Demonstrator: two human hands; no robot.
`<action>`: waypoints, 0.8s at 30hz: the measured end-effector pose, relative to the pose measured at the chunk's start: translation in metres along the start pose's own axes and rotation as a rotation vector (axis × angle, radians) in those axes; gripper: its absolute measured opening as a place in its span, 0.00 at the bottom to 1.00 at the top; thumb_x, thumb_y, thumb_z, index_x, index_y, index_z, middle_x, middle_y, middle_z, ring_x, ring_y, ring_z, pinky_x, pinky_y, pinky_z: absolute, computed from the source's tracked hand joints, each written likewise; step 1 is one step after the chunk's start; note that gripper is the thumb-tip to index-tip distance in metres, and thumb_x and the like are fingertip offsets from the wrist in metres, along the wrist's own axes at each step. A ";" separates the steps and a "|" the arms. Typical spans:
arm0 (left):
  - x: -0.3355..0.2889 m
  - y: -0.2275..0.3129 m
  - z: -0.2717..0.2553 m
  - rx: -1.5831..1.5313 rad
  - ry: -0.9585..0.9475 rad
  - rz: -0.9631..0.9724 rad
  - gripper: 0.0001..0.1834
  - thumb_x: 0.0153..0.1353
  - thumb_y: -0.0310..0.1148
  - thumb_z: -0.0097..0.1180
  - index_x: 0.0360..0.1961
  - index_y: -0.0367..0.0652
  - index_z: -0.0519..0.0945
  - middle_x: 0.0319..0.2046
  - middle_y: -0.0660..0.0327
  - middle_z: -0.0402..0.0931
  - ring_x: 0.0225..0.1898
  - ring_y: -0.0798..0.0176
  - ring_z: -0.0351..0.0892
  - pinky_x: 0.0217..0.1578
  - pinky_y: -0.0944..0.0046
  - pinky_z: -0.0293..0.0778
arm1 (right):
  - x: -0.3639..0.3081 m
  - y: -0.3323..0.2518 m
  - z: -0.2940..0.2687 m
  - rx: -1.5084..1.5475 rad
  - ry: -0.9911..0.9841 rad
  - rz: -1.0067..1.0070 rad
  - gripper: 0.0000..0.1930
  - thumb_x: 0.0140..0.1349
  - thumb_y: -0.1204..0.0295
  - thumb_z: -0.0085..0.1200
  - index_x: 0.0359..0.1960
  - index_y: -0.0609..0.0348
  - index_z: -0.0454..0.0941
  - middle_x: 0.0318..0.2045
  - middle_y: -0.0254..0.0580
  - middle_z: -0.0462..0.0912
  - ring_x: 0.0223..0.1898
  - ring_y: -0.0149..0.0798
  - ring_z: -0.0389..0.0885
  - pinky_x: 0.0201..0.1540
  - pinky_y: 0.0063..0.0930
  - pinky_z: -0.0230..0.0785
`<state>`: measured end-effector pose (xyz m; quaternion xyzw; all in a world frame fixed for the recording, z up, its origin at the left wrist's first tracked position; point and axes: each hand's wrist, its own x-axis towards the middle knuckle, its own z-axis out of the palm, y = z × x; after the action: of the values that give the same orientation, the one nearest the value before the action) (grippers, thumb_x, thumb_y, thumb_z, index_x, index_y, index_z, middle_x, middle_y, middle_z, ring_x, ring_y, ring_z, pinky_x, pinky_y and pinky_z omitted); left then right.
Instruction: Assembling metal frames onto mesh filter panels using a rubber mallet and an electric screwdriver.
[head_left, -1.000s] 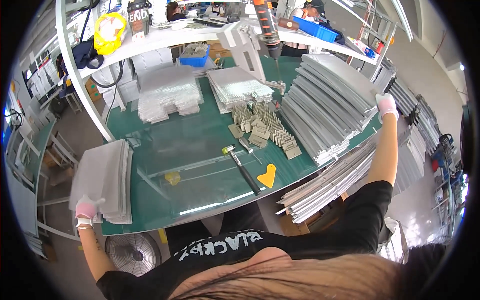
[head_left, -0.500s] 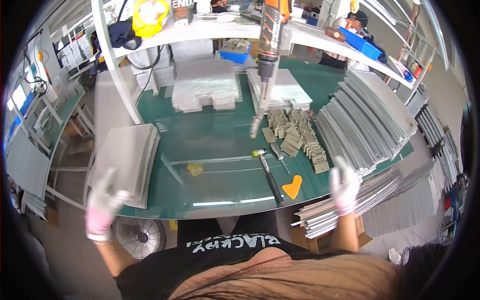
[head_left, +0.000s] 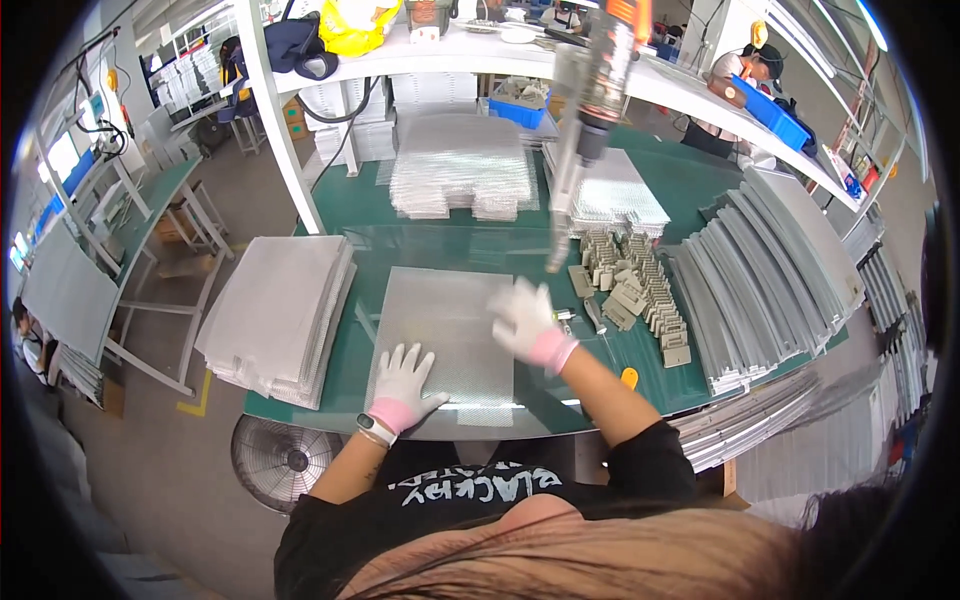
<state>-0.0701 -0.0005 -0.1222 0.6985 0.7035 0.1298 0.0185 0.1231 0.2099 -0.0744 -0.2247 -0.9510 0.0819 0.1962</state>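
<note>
A thin grey perforated sheet [head_left: 447,310] lies flat on the green table in front of me. My left hand [head_left: 405,385], in a white glove with a pink cuff, rests on its near left part with fingers spread. Over the sheet's right edge is my right hand [head_left: 524,320], gloved the same way, fingers apart and slightly blurred; whether it touches the sheet I cannot tell. A power screwdriver [head_left: 604,90] hangs beyond the right hand. Beside that hand, a screwdriver [head_left: 594,316] lies on the table, and a yellow scraper [head_left: 629,378] shows partly behind my forearm.
A stack of pale sheets [head_left: 275,310] stands on the left, with clear-looking sheets [head_left: 462,170] at the back. Small beige brackets [head_left: 640,290] lie in rows right of centre. Bent grey panels [head_left: 765,280] stand at the right. A white shelf [head_left: 480,62] spans the back; a fan [head_left: 290,460] is below.
A perforated sheet now lies at the table's middle. Both hands have come inward from the table's sides to it. The view has shifted, and my right arm now covers most of the hammer.
</note>
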 end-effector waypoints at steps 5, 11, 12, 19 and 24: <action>0.018 -0.008 0.015 0.051 -0.015 -0.147 0.45 0.58 0.64 0.53 0.69 0.45 0.65 0.70 0.47 0.57 0.72 0.40 0.52 0.71 0.40 0.42 | 0.127 0.082 -0.046 0.003 0.643 0.254 0.25 0.64 0.62 0.53 0.59 0.62 0.69 0.57 0.61 0.72 0.61 0.59 0.70 0.64 0.48 0.62; 0.021 -0.014 0.019 0.010 0.020 -0.147 0.44 0.57 0.63 0.54 0.67 0.43 0.67 0.69 0.45 0.58 0.71 0.38 0.52 0.71 0.40 0.43 | 0.205 0.059 -0.066 -0.106 0.108 0.726 0.28 0.64 0.59 0.51 0.62 0.59 0.67 0.56 0.59 0.72 0.59 0.57 0.72 0.64 0.47 0.63; 0.020 -0.013 0.018 0.008 0.020 -0.153 0.44 0.57 0.63 0.54 0.67 0.43 0.67 0.69 0.45 0.58 0.71 0.38 0.52 0.71 0.40 0.43 | 0.208 0.052 -0.069 -0.337 0.138 0.650 0.28 0.62 0.60 0.52 0.62 0.57 0.67 0.54 0.58 0.72 0.57 0.56 0.74 0.62 0.46 0.64; 0.026 -0.013 0.019 0.013 0.058 -0.122 0.43 0.59 0.63 0.52 0.67 0.43 0.68 0.69 0.46 0.59 0.71 0.38 0.53 0.70 0.39 0.45 | 0.217 0.078 -0.112 0.269 0.791 0.044 0.27 0.59 0.71 0.56 0.62 0.56 0.71 0.54 0.48 0.77 0.52 0.43 0.77 0.57 0.36 0.69; 0.025 -0.016 0.023 0.008 0.040 -0.130 0.43 0.59 0.63 0.52 0.67 0.43 0.67 0.69 0.46 0.58 0.71 0.39 0.52 0.71 0.40 0.44 | 0.183 0.073 -0.116 1.016 0.717 0.095 0.25 0.64 0.73 0.56 0.63 0.64 0.70 0.59 0.45 0.76 0.60 0.36 0.73 0.62 0.28 0.65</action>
<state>-0.0814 0.0283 -0.1437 0.6485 0.7483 0.1394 0.0099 0.0495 0.3664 0.0749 -0.1588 -0.6572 0.4520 0.5819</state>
